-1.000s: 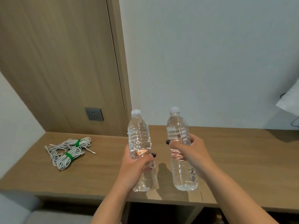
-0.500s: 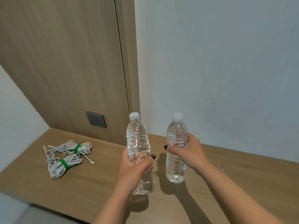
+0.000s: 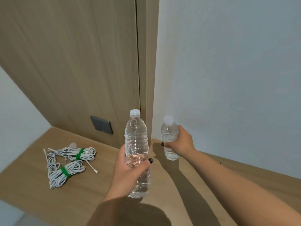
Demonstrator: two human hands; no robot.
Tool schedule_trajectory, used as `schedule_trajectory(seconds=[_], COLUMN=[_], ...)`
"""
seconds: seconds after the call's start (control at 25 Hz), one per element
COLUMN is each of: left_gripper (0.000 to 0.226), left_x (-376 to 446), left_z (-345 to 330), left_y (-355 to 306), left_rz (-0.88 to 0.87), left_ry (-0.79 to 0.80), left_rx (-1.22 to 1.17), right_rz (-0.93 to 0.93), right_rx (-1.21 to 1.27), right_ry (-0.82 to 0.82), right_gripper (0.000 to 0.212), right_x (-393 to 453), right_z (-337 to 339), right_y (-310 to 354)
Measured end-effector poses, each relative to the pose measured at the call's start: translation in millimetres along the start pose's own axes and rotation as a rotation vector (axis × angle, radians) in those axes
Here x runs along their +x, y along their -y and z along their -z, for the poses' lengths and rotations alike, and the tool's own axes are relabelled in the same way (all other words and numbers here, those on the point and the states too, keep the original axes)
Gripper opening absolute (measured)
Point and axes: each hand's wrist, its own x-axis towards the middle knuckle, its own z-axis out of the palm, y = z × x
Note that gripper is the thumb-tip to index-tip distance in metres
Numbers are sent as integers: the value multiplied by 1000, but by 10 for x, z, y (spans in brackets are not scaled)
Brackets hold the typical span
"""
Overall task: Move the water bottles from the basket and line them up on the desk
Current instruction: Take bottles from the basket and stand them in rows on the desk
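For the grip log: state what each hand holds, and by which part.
Left hand grips the near bottle around its lower body; right hand grips the far bottle around its middle.

Looks like a hotel room or small bedroom. There's a built-in wood desk [image 3: 40, 185], matching wood wall panel [image 3: 73, 62], a wall socket [image 3: 101, 127] and bundled charging cables [image 3: 65, 167].

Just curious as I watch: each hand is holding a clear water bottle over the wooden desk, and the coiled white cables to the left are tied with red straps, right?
Not quite. The head view shows the straps on the coiled white cables are green, not red. The rest holds: the left hand and the right hand each grip a clear water bottle over the wooden desk.
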Motion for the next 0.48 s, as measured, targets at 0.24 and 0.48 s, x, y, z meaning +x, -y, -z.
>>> schedule_trajectory(seconds=[0.24, 0.48], left_gripper=[70, 63], left_x=[192, 259], left_z=[251, 451], left_y=[63, 74], left_rz=[-19, -7], left_ry=[3, -3], left_rx=[37, 13], right_rz=[-139, -127], right_rx=[51, 167], right_ry=[-44, -67], right_gripper=[68, 60], right_x=[441, 512], right_z=[-444, -717], right_y=[-35, -239])
